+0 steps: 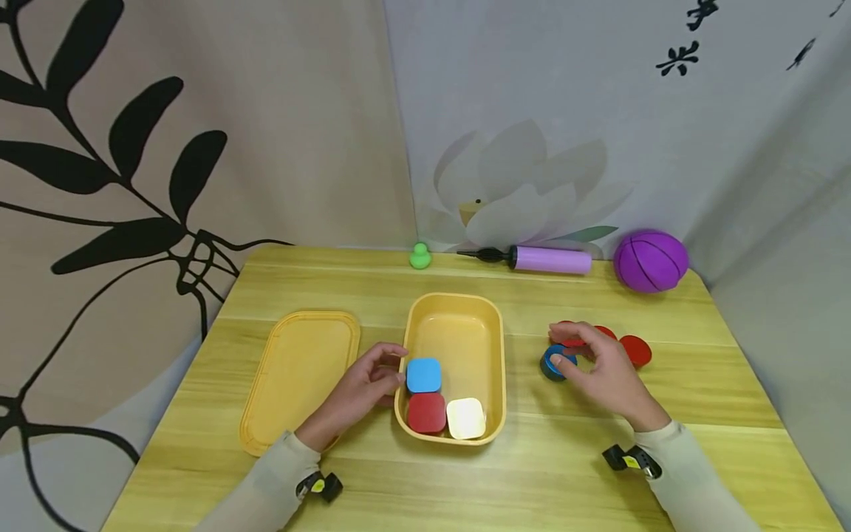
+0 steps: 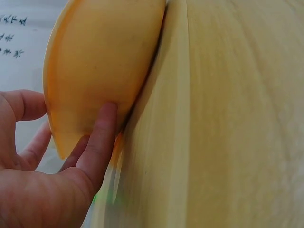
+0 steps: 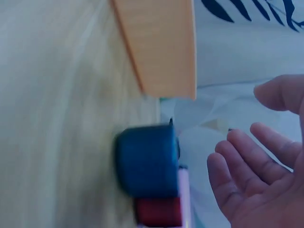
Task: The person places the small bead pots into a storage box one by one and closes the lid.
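Observation:
A yellow rectangular box point(image 1: 455, 304) stands mid-table without its lid. Inside, at its near end, are rounded square pieces: light blue point(image 1: 423, 375), red point(image 1: 427, 413) and pale cream point(image 1: 466, 419). My left hand point(image 1: 364, 386) touches the box's left side; in the left wrist view its thumb lies against the outer wall and a finger meets the rim. To the right, my right hand point(image 1: 608, 373) hovers with spread, relaxed fingers over a short dark blue cylinder point(image 3: 147, 161), which stands on the table. Red round pieces point(image 1: 636, 352) lie just behind, partly hidden by that hand.
Left of the box lies a flat yellow lid point(image 1: 302, 369), partly under my left forearm in the head view. Along the back edge are a small green knobbed piece point(image 1: 419, 256), a purple hand pump point(image 1: 552, 260) and a purple ball point(image 1: 651, 261). Printed curtains hang behind.

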Action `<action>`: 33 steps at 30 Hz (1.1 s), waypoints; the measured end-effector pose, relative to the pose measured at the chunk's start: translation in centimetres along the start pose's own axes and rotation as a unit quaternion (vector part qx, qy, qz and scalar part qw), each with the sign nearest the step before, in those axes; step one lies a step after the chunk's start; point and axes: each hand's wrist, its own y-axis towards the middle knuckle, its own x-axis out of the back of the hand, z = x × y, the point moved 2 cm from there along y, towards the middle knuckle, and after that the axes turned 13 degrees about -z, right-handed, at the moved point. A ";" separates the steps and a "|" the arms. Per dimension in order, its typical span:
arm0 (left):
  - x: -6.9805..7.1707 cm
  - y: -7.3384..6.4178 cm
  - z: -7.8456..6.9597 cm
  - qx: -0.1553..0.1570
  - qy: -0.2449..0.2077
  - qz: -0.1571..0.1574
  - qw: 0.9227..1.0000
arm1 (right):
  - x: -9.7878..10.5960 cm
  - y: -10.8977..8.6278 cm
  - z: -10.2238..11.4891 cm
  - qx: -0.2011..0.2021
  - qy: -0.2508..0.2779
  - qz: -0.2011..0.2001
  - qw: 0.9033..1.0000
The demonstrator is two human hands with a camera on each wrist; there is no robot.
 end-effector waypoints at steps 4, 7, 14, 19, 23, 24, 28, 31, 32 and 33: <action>-0.1 0.1 0.0 -0.001 0.001 -0.003 1.000 | 0.7 -0.8 -1.2 -0.014 -0.008 -0.012 1.000; 0.0 -0.1 -0.1 0.001 0.001 -0.004 1.000 | 0.9 -1.3 -1.6 -0.028 -0.015 -0.011 0.999; 0.0 -0.3 -0.4 -0.001 0.000 -0.002 1.000 | 0.9 -2.1 -2.3 -0.055 -0.051 -0.012 0.997; -0.1 -0.3 -0.4 0.001 0.006 -0.002 1.000 | 0.8 -2.4 -2.8 -0.079 -0.069 0.012 0.994; 0.0 -0.3 -0.3 0.004 0.011 -0.005 1.000 | 0.4 -2.5 -3.2 -0.095 -0.074 0.033 0.992; 0.0 -0.3 -0.3 0.003 0.012 -0.005 1.000 | 0.4 -2.5 -3.3 -0.098 -0.075 0.036 0.992; -0.1 -0.3 -0.4 0.002 0.009 -0.005 1.000 | 0.1 -2.4 -3.5 -0.110 -0.074 0.046 0.990; -0.1 -0.3 -0.4 0.004 0.008 -0.006 1.000 | 0.0 -2.3 -3.5 -0.117 -0.071 0.050 0.989; -0.1 -0.3 -0.5 0.004 0.008 -0.005 1.000 | -0.1 -2.3 -3.4 -0.118 -0.071 0.051 0.989; -0.1 -0.3 -0.5 0.004 0.010 -0.005 1.000 | -0.1 -2.3 -3.3 -0.119 -0.071 0.052 0.989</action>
